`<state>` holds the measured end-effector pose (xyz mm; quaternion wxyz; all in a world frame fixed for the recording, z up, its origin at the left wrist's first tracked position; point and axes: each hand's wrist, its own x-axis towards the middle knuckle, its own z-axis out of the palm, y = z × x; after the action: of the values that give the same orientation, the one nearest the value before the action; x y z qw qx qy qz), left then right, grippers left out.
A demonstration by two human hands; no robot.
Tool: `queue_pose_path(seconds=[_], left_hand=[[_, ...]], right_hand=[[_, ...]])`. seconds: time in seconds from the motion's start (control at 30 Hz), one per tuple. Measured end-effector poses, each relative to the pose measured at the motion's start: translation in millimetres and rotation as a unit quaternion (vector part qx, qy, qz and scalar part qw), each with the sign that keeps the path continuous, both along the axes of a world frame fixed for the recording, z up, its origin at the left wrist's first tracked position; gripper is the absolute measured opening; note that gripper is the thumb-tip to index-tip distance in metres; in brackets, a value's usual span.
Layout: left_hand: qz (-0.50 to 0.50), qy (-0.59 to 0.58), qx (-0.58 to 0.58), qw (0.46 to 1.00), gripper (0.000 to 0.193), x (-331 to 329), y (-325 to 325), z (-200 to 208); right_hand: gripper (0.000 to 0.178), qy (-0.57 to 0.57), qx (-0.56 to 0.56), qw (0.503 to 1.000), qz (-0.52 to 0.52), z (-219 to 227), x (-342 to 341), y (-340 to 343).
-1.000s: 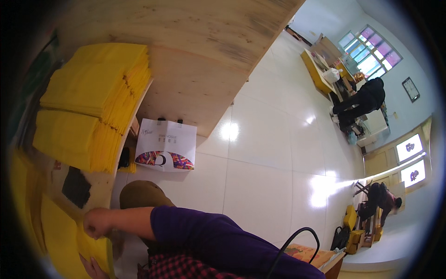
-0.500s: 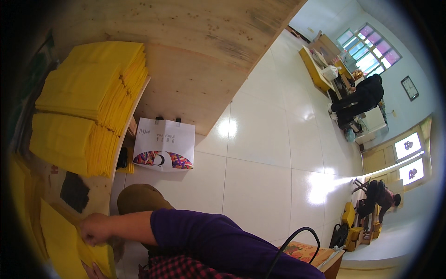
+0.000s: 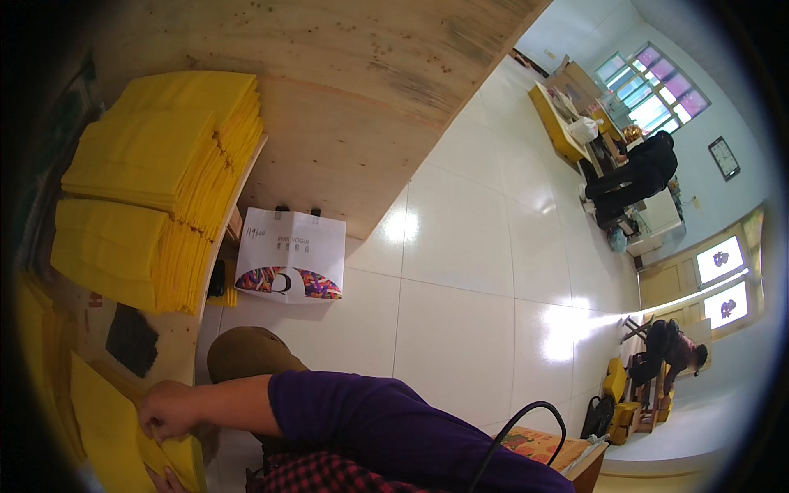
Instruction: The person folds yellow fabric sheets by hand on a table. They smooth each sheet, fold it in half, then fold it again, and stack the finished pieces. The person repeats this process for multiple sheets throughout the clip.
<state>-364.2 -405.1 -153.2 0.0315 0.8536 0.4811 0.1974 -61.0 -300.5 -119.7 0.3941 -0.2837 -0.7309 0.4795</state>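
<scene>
At the lower left, my right hand (image 3: 171,408), on a bare forearm below a purple sleeve, is closed at the edge of a folded yellow sheet (image 3: 103,419). Its thumb and fingers pinch the fold. Just below it, at the picture's lower edge, only the fingers of my left hand (image 3: 168,481) show. They lie stretched out on the same yellow sheet, and the rest of that hand is cut off. Beyond my hands, tall stacks of folded yellow pieces (image 3: 136,156) stand on the wooden table (image 3: 177,345). Between stacks and hands lies a dark rough-looking pad (image 3: 131,339).
A wooden panel (image 3: 329,123) rises beside the stacks. A white paper bag (image 3: 292,255) with a colourful print stands on the tiled floor (image 3: 452,246). One person in black (image 3: 637,177) bends over a far table; another person (image 3: 678,345) is near yellow bundles (image 3: 625,419).
My right hand has shifted very slightly, its fingers bending a little more at the yellow fold. The person at the far right has moved an arm a little.
</scene>
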Motion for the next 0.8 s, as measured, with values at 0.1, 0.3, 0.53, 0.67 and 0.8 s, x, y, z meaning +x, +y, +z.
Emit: queue_pose_path(seconds=[0.1, 0.3, 0.53, 0.67, 0.8], left_hand=[[-0.008, 0.013, 0.010, 1.000, 0.029, 5.0, 1.4, 4.0], [0.051, -0.119, -0.110, 0.985, 0.029, 16.6, 0.8, 14.2], [0.248, -0.133, -0.178, 0.943, 0.039, 38.1, -7.2, 14.0], [0.147, -0.135, -0.168, 0.965, 0.033, 69.6, -10.5, 49.1], [0.087, -0.225, -0.119, 0.963, 0.031, 90.6, -5.9, 68.0]], right_hand=[[0.021, 0.019, -0.033, 0.999, 0.005, 2.6, 1.1, -0.2], [0.017, -0.005, -0.055, 0.998, 0.043, 6.8, 0.8, 0.8], [0.012, 0.016, -0.042, 0.996, 0.079, -5.4, 3.6, 2.9], [0.016, 0.042, -0.021, 0.996, 0.081, 0.3, 15.1, -1.7], [0.015, 0.027, -0.063, 0.993, 0.100, 20.6, 16.6, -9.8]])
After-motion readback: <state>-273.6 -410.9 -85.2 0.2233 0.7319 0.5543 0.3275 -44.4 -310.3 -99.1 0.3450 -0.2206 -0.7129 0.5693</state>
